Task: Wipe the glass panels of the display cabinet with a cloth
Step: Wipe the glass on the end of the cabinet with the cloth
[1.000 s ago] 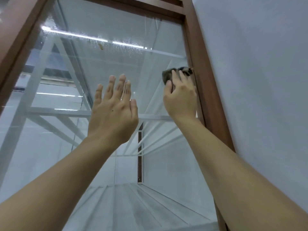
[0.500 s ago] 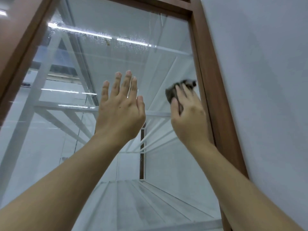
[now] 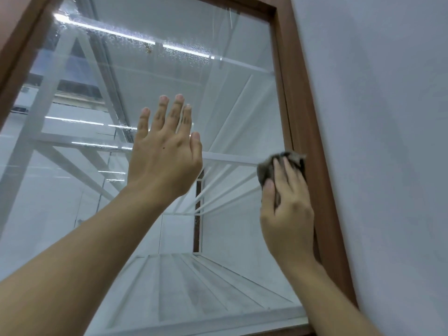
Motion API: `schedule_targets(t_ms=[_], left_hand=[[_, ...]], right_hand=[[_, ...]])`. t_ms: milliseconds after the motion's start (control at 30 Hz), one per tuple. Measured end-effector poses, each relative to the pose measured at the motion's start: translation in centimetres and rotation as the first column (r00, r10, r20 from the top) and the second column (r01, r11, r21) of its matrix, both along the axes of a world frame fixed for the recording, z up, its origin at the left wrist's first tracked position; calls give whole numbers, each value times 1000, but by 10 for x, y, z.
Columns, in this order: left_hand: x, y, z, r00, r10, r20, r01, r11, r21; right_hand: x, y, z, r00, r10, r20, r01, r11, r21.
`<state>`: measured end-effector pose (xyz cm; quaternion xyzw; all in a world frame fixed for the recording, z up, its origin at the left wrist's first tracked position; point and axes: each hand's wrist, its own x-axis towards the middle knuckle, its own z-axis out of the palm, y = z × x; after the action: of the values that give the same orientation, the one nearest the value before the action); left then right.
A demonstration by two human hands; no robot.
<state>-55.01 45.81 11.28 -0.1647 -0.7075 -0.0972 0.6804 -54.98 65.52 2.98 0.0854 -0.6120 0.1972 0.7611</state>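
The cabinet's glass panel [image 3: 218, 93] fills the view, set in a brown wooden frame [image 3: 305, 117]. My right hand [image 3: 288, 214] holds a bunched dark grey cloth [image 3: 265, 169] against the glass at the panel's right edge, about mid-height, beside the frame. The fingers lie over the cloth and the thumb is at its left side. My left hand [image 3: 164, 154] rests flat on the glass in the middle of the panel, fingers straight and pointing up. White shelves show through the glass.
A band of water droplets [image 3: 126, 35] runs across the upper part of the glass along a reflected light strip. A plain grey-white wall [image 3: 388, 141] adjoins the frame on the right. The frame's bottom rail [image 3: 278, 332] is at the lower edge.
My right hand has slid the cloth down along the right edge of the glass, from upper to mid height. The left hand stays flat on the glass.
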Motion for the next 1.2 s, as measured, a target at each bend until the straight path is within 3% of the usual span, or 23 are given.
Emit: schedule_targets(t_ms=[67,200,267,500,667,733,833,967,1200], left_hand=[[0,0,-1,1000,-3,5,3,1000,-4],[1,-1,-13,1000,5,9,-5,1000,-20],[0,-3,-22,1000,22,6,-22,999,-32],[-2,-4,-27,999,42,-4,-43,998,-35],[0,-4,-28,1000,31,3,-31,999,-30],[0,-4,-27,1000,31,6,-30,999,-36],[0,-6,-27,999,36,0,-35,998,-42],[-1,-4,-27,999,39,-5,-39,998,-40],[0,-6,-39,1000,6,0,-6,1000,-30]], right_hand=[[-1,2,-1,1000,-21,4,21,1000,-6],[0,1,110,1000,-15,13,15,1000,-25],[-2,0,133,999,9,39,-8,1000,-28],[0,-2,-39,1000,-16,7,16,1000,-6],[0,-4,96,1000,-17,9,17,998,-59],[-1,-5,118,1000,7,27,-5,998,-56],[-3,-9,40,1000,-7,6,7,1000,29],[7,-2,-74,998,12,68,-13,1000,12],[1,-9,61,998,50,42,-47,995,-84]])
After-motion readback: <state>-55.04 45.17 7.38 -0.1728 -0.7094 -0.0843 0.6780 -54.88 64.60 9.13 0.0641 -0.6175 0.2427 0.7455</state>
